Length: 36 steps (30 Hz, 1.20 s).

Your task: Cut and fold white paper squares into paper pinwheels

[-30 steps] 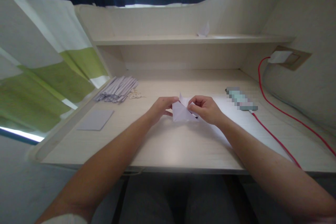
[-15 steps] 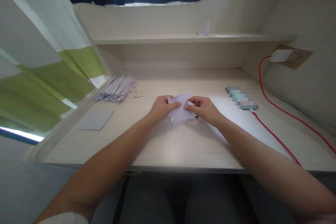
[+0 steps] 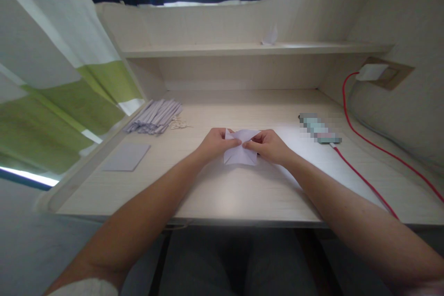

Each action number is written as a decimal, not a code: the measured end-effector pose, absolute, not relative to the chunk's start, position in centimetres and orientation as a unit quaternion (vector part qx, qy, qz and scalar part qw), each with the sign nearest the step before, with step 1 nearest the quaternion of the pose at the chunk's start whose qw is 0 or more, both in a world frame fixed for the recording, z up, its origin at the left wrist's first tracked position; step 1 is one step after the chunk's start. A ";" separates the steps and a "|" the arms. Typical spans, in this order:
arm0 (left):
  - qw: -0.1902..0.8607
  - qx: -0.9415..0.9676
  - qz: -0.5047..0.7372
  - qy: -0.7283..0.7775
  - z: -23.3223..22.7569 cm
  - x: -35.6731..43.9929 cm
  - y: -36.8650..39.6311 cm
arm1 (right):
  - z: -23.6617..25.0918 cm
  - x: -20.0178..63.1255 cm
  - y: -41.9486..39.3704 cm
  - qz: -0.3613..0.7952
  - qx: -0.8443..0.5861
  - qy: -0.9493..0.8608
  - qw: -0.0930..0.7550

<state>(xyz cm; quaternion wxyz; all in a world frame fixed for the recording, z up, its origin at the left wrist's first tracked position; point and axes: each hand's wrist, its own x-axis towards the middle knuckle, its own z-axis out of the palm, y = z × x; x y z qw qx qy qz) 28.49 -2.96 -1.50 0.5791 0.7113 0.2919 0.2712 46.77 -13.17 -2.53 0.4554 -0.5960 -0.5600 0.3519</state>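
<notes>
Lilac paper (image 3: 240, 151), half folded, sits pinched between the fingers of both hands: the left hand (image 3: 214, 143) closes thumb and forefinger on its upper left corner, and the right hand (image 3: 266, 146) does the same on the upper right flap, the fingertips nearly meeting over the middle crease. A second ago the paper stood tilted up off the tabletop (image 3: 222, 194); it now lies lower and squarer, which I judge to mean a fold is being pressed flat. Left of the paper lie a flat sheet (image 3: 126, 157) and, farther back, strips (image 3: 154, 117); right of the paper runs a red cable (image 3: 364, 185).
</notes>
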 end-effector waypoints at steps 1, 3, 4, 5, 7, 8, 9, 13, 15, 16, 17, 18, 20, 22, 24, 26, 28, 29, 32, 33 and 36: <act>0.583 0.708 0.271 0.292 -1.4 28.5 -2.9 | -2.4 46.8 -13.2 0.348 -0.599 -0.559 0.456; 0.601 0.689 0.286 0.285 -1.2 28.3 -2.7 | -2.2 46.8 -13.1 0.337 -0.610 -0.548 0.462; 0.614 0.675 0.301 0.277 -1.0 28.1 -2.5 | -2.0 46.8 -13.1 0.336 -0.615 -0.538 0.468; 0.627 0.657 0.322 0.267 -0.8 27.9 -2.3 | -1.9 46.9 -13.1 0.339 -0.619 -0.525 0.477; 0.646 0.633 0.352 0.240 -0.5 27.4 -1.9 | -1.5 47.0 -13.1 0.352 -0.621 -0.495 0.497; 0.649 0.635 0.358 0.220 -0.4 27.2 -1.6 | -1.4 47.1 -13.0 0.356 -0.621 -0.481 0.506; 0.646 0.642 0.361 0.197 -0.5 27.0 -1.3 | -1.2 47.2 -13.0 0.359 -0.622 -0.469 0.514; 0.590 0.717 0.351 0.125 -1.2 26.7 -0.7 | -0.8 47.2 -13.0 0.371 -0.625 -0.441 0.527; 0.548 0.750 0.349 0.122 -1.5 26.8 -0.7 | -0.8 47.1 -13.1 0.373 -0.627 -0.438 0.525; 0.537 0.758 0.349 0.124 -1.6 26.8 -0.8 | -0.8 47.1 -13.1 0.367 -0.630 -0.440 0.523; 0.535 0.759 0.347 0.127 -1.6 26.9 -1.0 | -0.8 47.1 -13.1 0.360 -0.635 -0.444 0.520; 0.538 0.759 0.345 0.128 -1.6 27.0 -1.1 | -0.8 47.1 -13.2 0.353 -0.637 -0.448 0.518; 0.536 0.763 0.337 0.126 -1.6 27.1 -1.5 | -0.9 47.0 -13.2 0.339 -0.638 -0.464 0.514; 0.516 0.780 0.330 0.128 -1.5 27.2 -1.7 | -1.0 47.0 -13.3 0.327 -0.632 -0.482 0.511; 0.492 0.795 0.330 0.132 -1.5 27.3 -1.8 | -1.1 47.0 -13.3 0.320 -0.624 -0.498 0.511; 0.473 0.803 0.336 0.140 -1.6 27.5 -2.0 | -1.4 47.0 -13.2 0.322 -0.613 -0.506 0.514; 0.455 0.810 0.340 0.146 -1.6 27.6 -2.1 | -1.7 47.0 -13.1 0.330 -0.600 -0.512 0.518; 0.445 0.814 0.344 0.148 -1.5 27.7 -2.2 | -1.8 47.0 -13.0 0.334 -0.593 -0.516 0.520; 0.410 0.827 0.355 0.146 -1.4 27.8 -2.4 | -2.0 47.0 -12.9 0.353 -0.579 -0.517 0.523; 0.402 0.831 0.357 0.146 -1.4 27.8 -2.5 | -1.9 46.9 -12.9 0.359 -0.576 -0.514 0.524; 0.400 0.834 0.352 0.147 -1.5 27.8 -2.6 | -1.7 46.7 -13.0 0.369 -0.573 -0.507 0.528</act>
